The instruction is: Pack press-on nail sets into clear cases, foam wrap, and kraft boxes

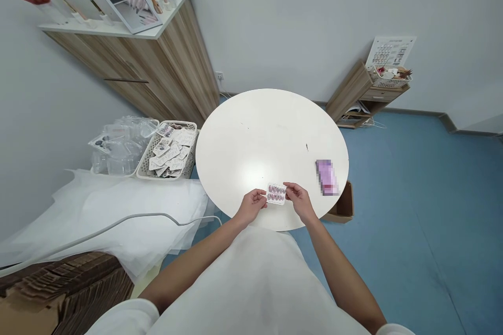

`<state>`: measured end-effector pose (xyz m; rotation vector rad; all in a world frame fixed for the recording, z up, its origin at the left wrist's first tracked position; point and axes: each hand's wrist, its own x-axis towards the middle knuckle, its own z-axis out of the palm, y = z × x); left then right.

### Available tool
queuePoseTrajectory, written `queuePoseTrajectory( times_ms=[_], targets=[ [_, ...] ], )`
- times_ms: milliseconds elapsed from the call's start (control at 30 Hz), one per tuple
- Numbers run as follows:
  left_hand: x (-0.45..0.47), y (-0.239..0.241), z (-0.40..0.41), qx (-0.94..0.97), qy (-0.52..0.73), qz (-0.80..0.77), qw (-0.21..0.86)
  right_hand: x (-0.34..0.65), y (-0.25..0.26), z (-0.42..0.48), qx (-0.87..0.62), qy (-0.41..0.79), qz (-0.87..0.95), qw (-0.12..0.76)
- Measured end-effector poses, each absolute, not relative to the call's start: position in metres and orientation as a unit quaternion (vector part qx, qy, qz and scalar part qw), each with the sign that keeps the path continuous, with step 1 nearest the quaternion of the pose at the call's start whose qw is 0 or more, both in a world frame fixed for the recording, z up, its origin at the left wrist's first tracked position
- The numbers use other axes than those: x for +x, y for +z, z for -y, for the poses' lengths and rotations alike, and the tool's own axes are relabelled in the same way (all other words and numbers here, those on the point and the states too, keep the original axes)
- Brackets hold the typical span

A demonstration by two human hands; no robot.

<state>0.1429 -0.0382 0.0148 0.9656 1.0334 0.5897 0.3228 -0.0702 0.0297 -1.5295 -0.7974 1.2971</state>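
Observation:
A small white card of press-on nails (276, 194), with two rows of pink and silvery nails, is held over the near edge of the round white table (271, 115). My left hand (252, 205) pinches the card's left edge between thumb and fingers. On the opposite edge, my right hand (299, 201) grips the card the same way, its index finger stretched along the top corner. To the right of my right hand lies a purple-pink rectangular item (327, 177), blurred out by pixels.
Left of the table stand a white basket of printed cards (192, 152) and a pile of clear plastic packaging (123, 146). A wooden cabinet (184, 57) rises behind them. An open cardboard box (345, 204) sits below the table's right edge. Flattened cartons (78, 293) are stacked lower left.

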Motion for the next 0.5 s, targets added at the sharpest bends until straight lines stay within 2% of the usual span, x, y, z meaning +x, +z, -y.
queuePoseTrajectory(
  times_ms=[133, 333, 500],
  targets=[
    [0.144, 0.008, 0.038, 0.451, 0.276, -0.473, 0.704, 0.328, 0.024, 0.069, -0.61, 0.555, 0.356, 0.439],
    [0.14, 0.008, 0.035, 0.507, 0.274, -0.499, 0.647, 0.333, 0.011, 0.07, -0.576, 0.567, 0.48, 0.339],
    [0.134, 0.015, 0.031, 0.606, 0.233, -0.479, 0.591, 0.334, 0.004, 0.067, -0.58, 0.541, 0.512, 0.33]
  ],
)
